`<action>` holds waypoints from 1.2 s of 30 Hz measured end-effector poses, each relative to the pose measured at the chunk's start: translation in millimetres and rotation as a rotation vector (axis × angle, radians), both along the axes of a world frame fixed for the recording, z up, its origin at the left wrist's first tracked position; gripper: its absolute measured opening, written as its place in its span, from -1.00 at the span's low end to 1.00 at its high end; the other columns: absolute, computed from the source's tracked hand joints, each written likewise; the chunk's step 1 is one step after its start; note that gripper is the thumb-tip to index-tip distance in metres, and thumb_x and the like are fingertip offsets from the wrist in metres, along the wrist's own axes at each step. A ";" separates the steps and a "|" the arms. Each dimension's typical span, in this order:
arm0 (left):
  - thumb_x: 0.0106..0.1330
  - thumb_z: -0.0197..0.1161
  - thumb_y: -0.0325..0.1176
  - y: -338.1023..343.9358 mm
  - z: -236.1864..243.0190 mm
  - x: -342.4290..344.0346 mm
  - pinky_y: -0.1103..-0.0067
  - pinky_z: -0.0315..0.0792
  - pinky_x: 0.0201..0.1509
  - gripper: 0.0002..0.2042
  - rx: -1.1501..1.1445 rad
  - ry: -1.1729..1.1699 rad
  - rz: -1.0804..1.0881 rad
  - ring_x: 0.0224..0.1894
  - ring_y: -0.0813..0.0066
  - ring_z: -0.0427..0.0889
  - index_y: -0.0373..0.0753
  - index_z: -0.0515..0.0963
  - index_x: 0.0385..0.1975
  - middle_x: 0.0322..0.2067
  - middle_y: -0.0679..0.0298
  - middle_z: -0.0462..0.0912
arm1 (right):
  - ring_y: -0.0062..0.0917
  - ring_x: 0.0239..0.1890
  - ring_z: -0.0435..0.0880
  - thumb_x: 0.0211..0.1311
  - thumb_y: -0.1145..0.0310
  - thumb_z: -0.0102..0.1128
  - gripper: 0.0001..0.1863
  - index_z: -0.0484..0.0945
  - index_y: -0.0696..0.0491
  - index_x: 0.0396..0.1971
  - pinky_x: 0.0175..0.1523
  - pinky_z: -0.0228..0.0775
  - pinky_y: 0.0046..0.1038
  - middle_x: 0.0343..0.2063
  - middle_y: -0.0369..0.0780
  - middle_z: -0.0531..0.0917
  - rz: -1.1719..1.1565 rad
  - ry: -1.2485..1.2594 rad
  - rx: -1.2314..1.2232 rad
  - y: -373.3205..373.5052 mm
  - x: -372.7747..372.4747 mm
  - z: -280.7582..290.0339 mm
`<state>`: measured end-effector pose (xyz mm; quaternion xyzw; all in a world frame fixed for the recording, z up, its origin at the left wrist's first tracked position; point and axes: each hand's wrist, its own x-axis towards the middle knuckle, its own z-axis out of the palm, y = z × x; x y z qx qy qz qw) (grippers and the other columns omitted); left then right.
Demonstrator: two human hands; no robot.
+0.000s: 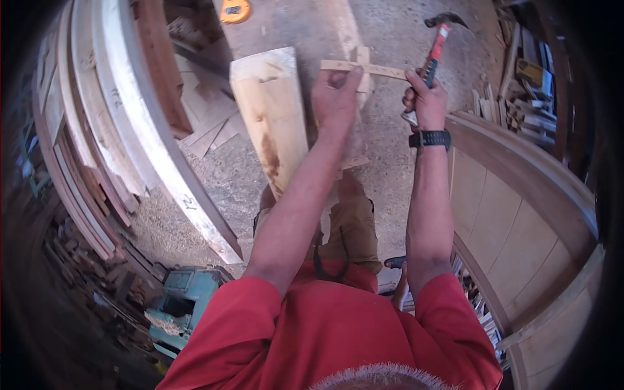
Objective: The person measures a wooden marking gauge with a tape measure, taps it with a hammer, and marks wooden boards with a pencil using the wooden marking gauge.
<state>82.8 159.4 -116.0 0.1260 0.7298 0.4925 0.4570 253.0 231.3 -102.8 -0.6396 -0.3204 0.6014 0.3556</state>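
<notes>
My left hand (335, 97) pinches a thin wooden strip (380, 71) that lies crosswise over a short upright piece of wood (363, 55), forming a cross. My right hand (426, 97), a dark watch at its wrist, is wrapped round a red-and-black handled hammer (437, 45), head upward, with its thumb at or near the strip's right end. A thick pale timber block (263, 104) with a brown stain lies just left of my left hand. An orange tape measure (235, 10) sits at the top.
Long boards (149, 123) stand along the left, beside a teal machine (179, 305) and heaped offcuts. A panelled wooden piece (507, 227) borders the right, with scrap wood (520, 110) behind it. Another person's bare foot or leg may show low right, indistinct.
</notes>
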 end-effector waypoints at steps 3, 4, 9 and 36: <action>0.14 0.57 -0.12 3.1 22.0 8.2 0.36 0.47 0.16 -0.40 -0.030 0.219 -0.004 0.13 0.21 0.61 -0.27 0.55 0.13 0.10 -0.03 0.59 | -0.62 -0.77 0.48 0.26 0.39 0.48 -0.69 0.50 0.14 -0.16 -0.67 0.27 -0.56 -0.71 -0.31 0.54 -0.012 -0.004 0.005 4.7 1.9 -3.7; 0.12 0.57 -0.12 2.8 23.3 9.2 0.29 0.39 0.30 -0.34 0.002 0.416 0.029 0.29 0.13 0.50 -0.25 0.50 0.20 0.23 -0.08 0.48 | -0.62 -0.78 0.48 0.26 0.41 0.47 -0.69 0.50 0.16 -0.16 -0.67 0.27 -0.56 -0.71 -0.31 0.54 -0.014 0.011 0.033 5.4 0.6 -5.5; 0.08 0.57 -0.12 6.4 26.0 2.3 0.08 0.17 0.44 -0.30 0.185 1.109 -0.371 0.39 -0.09 0.29 -0.16 0.49 0.26 0.32 -0.03 0.38 | -0.63 -0.77 0.49 0.26 0.41 0.47 -0.70 0.50 0.16 -0.19 -0.67 0.27 -0.57 -0.70 -0.32 0.54 -0.016 0.023 0.037 6.7 4.5 -11.5; 0.11 0.47 -0.12 6.8 29.9 -5.5 0.17 0.33 0.22 -0.38 0.013 1.115 -0.577 0.13 0.15 0.48 0.03 0.55 0.26 0.15 0.22 0.55 | -0.86 -0.68 0.31 0.55 0.33 0.13 -0.85 0.48 0.06 -0.05 -0.60 0.12 -0.70 -0.56 -0.44 0.46 0.049 -0.059 0.151 -183.4 57.0 10.1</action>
